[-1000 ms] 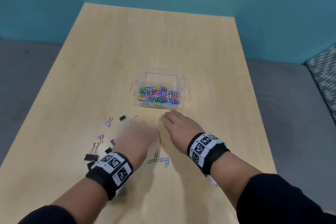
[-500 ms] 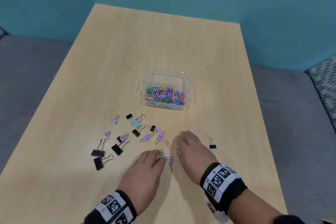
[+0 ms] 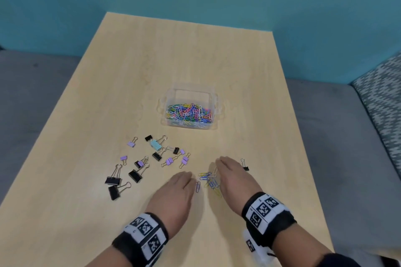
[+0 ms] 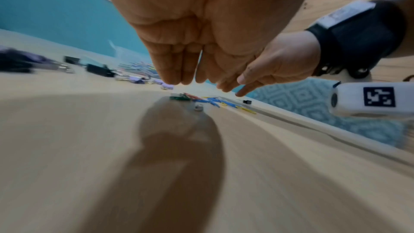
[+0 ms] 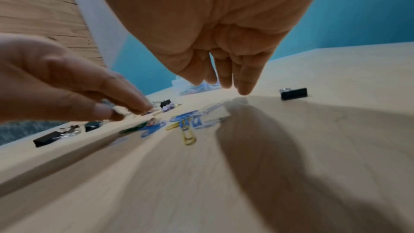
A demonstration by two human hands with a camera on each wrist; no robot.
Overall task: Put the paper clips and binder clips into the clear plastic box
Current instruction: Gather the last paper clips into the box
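Lighting is looking even and fairly bright in the head view, soft light coming from above, no harsh glare on the desk (image 3: pixel 134 76). The wide lens is bending the desk edges outward. Both wrist views are smearing badly with motion blur, mostly along the near desk surface. The left hand (image 4: pixel 197 29) is casting a big soft shadow straight under itself, and the right hand (image 5: pixel 215 29) is doing the same. The binder clips (image 4: pixel 98 70) are showing up soft and streaky.

The wooden table (image 3: pixel 152 67) bears a clear plastic box (image 3: pixel 211 93), binder clips (image 3: pixel 156 145) and paper clips (image 3: pixel 209 181).
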